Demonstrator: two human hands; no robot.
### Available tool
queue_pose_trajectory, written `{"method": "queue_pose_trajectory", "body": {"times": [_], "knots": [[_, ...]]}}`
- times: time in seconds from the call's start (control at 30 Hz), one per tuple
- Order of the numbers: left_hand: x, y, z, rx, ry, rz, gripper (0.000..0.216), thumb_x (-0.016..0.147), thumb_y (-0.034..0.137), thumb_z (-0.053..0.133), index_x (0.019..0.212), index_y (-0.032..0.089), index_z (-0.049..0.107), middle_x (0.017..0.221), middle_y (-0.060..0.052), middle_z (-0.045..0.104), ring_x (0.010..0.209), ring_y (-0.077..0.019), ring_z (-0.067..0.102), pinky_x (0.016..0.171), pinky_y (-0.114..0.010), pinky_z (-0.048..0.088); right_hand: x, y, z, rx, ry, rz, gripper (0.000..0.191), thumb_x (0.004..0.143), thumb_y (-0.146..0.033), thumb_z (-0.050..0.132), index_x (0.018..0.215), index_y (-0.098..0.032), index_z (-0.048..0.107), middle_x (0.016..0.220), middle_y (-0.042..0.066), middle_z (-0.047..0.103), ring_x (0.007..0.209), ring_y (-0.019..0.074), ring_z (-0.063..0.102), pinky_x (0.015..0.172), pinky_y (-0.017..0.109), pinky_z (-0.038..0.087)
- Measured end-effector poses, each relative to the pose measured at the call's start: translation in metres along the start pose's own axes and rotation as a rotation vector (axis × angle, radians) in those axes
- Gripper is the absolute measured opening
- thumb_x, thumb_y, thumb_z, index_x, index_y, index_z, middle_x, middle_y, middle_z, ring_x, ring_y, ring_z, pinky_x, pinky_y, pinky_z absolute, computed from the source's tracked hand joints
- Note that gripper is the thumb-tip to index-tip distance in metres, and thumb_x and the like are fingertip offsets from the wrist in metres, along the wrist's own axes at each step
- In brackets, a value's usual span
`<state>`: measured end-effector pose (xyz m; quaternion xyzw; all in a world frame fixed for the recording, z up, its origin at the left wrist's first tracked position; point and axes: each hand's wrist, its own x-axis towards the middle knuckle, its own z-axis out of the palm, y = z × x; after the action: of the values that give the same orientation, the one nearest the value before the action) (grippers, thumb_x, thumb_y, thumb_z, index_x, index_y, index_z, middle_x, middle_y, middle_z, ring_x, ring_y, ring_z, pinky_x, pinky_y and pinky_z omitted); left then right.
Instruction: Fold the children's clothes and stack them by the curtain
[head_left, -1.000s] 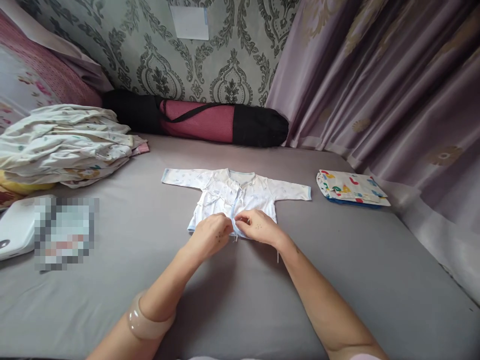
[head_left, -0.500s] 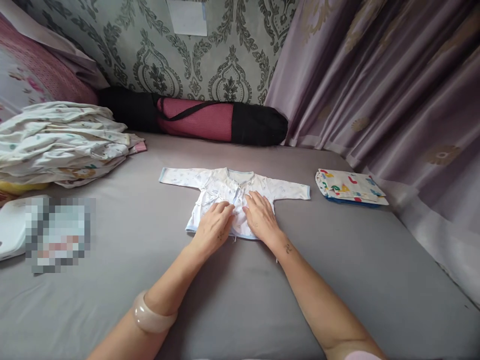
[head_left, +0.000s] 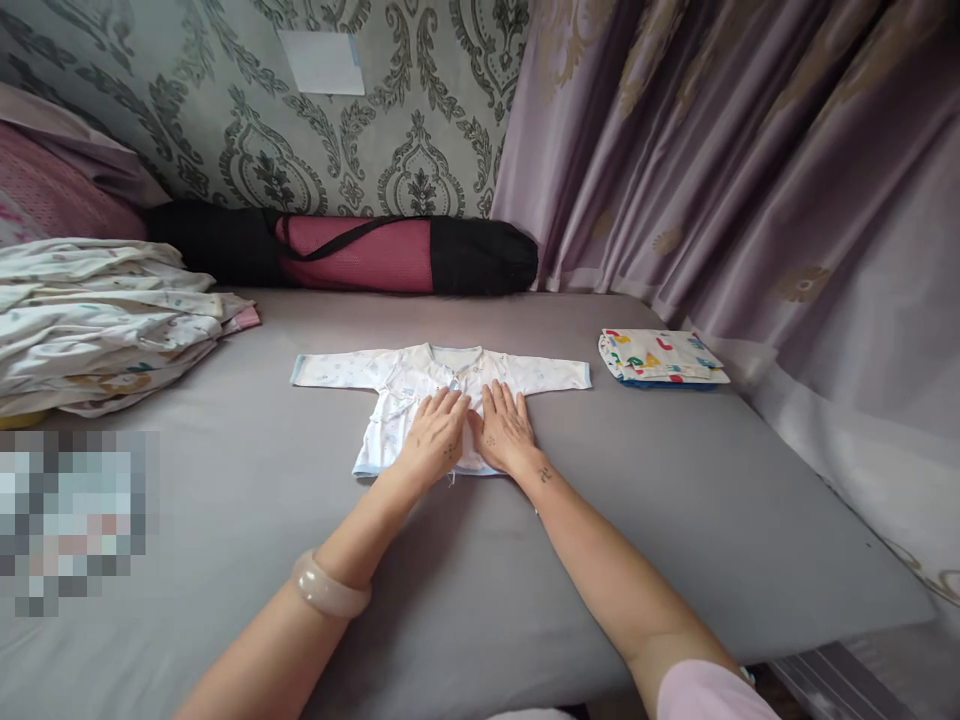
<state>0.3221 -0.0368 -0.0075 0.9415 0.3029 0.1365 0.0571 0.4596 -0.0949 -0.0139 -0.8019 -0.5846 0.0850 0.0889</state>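
Observation:
A small white baby shirt [head_left: 390, 420] with light blue edging lies spread on the grey bed sheet [head_left: 637, 520], its sleeves stretched out to both sides. My left hand [head_left: 436, 432] rests on the middle of the shirt front, fingers extended and pointing away from me. Close beside it, my right hand [head_left: 506, 428] lies flat on the shirt's right half with its fingers stretched out. Neither hand grips the cloth. Parts of the shirt front and lower hem are hidden beneath the hands. A pale bangle [head_left: 330, 588] circles my left forearm.
A folded colourful printed cloth [head_left: 664, 357] lies to the right. Crumpled patterned fabric [head_left: 97, 320] is heaped at the left, above a blurred-out item [head_left: 82, 520]. A long black and pink bag [head_left: 360, 250] lies along the wall, and purple curtains [head_left: 675, 150] hang at the right.
The view has shifted, so the surroundings sit further left. My right hand has flattened, and both hands remain on the shirt, which stays spread out.

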Motion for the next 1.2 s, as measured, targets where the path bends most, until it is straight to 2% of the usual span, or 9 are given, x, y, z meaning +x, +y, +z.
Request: {"method": "queue_pose_trajectory", "body": {"times": [0.13, 0.3, 0.5, 0.63, 0.73, 0.83, 0.93, 1.03, 1.2], "knots": [[0.018, 0.005, 0.018, -0.002, -0.115, -0.041, 0.050, 0.095, 0.015, 0.030, 0.144, 0.008, 0.038, 0.149, -0.015, 0.046, 0.142, -0.0265, 0.035, 0.116, -0.044, 0.029, 0.000, 0.001, 0.002, -0.021, 0.015, -0.003, 0.064, 0.101, -0.038, 0.022, 0.153, 0.000, 0.023, 0.161, 0.017, 0.016, 0.150, 0.0288, 0.009, 0.121, 0.047, 0.003], [0.016, -0.001, 0.028, 0.066, -0.130, -0.088, 0.050, 0.099, 0.024, 0.030, 0.144, 0.006, 0.039, 0.153, -0.015, 0.039, 0.144, -0.0284, 0.030, 0.116, -0.043, 0.029, -0.018, 0.008, 0.000, -0.034, 0.020, -0.091, 0.064, 0.100, -0.035, 0.026, 0.152, 0.001, 0.024, 0.161, 0.018, 0.017, 0.150, 0.0288, 0.011, 0.121, 0.044, 0.006], [0.015, 0.007, 0.008, 0.127, -0.170, -0.078, 0.045, 0.095, 0.018, 0.033, 0.138, 0.009, 0.046, 0.151, -0.015, 0.042, 0.141, -0.0304, 0.034, 0.113, -0.046, 0.032, -0.076, 0.028, -0.013, 0.010, -0.105, -0.310, 0.062, 0.101, -0.038, 0.024, 0.153, -0.003, 0.023, 0.161, 0.015, 0.014, 0.150, 0.0243, 0.009, 0.122, 0.043, 0.008], [0.029, 0.021, -0.013, 0.195, -0.203, -0.105, 0.031, 0.089, 0.014, 0.041, 0.111, 0.011, 0.063, 0.124, -0.017, 0.064, 0.121, -0.0341, 0.053, 0.102, -0.052, 0.036, -0.094, 0.043, -0.037, 0.117, -0.195, -0.407, 0.056, 0.101, -0.040, 0.028, 0.147, -0.011, 0.041, 0.158, 0.014, 0.030, 0.146, 0.0247, 0.026, 0.118, 0.040, 0.023], [0.053, 0.029, -0.021, 0.189, -0.215, -0.122, 0.024, 0.087, 0.013, 0.044, 0.092, 0.012, 0.068, 0.100, -0.017, 0.070, 0.109, -0.0336, 0.057, 0.093, -0.050, 0.041, -0.070, 0.053, -0.057, 0.230, -0.253, -0.391, 0.049, 0.101, -0.041, 0.028, 0.116, -0.015, 0.067, 0.124, 0.010, 0.067, 0.114, 0.0244, 0.061, 0.095, 0.034, 0.046], [0.083, 0.035, -0.016, 0.078, -0.185, -0.049, 0.028, 0.089, 0.012, 0.041, 0.100, 0.011, 0.066, 0.103, -0.016, 0.068, 0.106, -0.0286, 0.059, 0.091, -0.043, 0.044, -0.021, 0.060, -0.066, 0.275, -0.122, -0.252, 0.043, 0.100, -0.034, 0.032, 0.099, -0.015, 0.070, 0.096, 0.007, 0.073, 0.089, 0.0212, 0.067, 0.080, 0.030, 0.049], [0.107, 0.038, 0.000, -0.023, -0.128, -0.013, 0.034, 0.090, 0.009, 0.037, 0.115, 0.012, 0.060, 0.113, -0.013, 0.065, 0.108, -0.0226, 0.060, 0.093, -0.035, 0.046, 0.030, 0.061, -0.059, 0.214, 0.090, -0.098, 0.041, 0.096, -0.015, 0.030, 0.118, -0.017, 0.065, 0.117, 0.009, 0.069, 0.110, 0.0203, 0.062, 0.095, 0.029, 0.044], [0.114, 0.037, 0.022, -0.029, -0.091, -0.072, 0.034, 0.092, 0.013, 0.037, 0.119, 0.009, 0.058, 0.121, -0.017, 0.062, 0.116, -0.0248, 0.057, 0.097, -0.037, 0.046, 0.059, 0.060, -0.039, 0.095, 0.100, 0.016, 0.049, 0.093, -0.010, 0.030, 0.134, -0.013, 0.055, 0.139, 0.011, 0.056, 0.129, 0.0189, 0.050, 0.107, 0.029, 0.036], [0.104, 0.034, 0.052, 0.010, -0.038, -0.198, 0.051, 0.098, 0.028, 0.032, 0.142, 0.002, 0.042, 0.151, -0.023, 0.038, 0.142, -0.0317, 0.033, 0.112, -0.047, 0.031, 0.067, 0.063, -0.014, 0.022, 0.064, 0.017, 0.055, 0.093, -0.016, 0.036, 0.146, -0.002, 0.038, 0.154, 0.018, 0.036, 0.145, 0.0230, 0.028, 0.118, 0.036, 0.023]]}}
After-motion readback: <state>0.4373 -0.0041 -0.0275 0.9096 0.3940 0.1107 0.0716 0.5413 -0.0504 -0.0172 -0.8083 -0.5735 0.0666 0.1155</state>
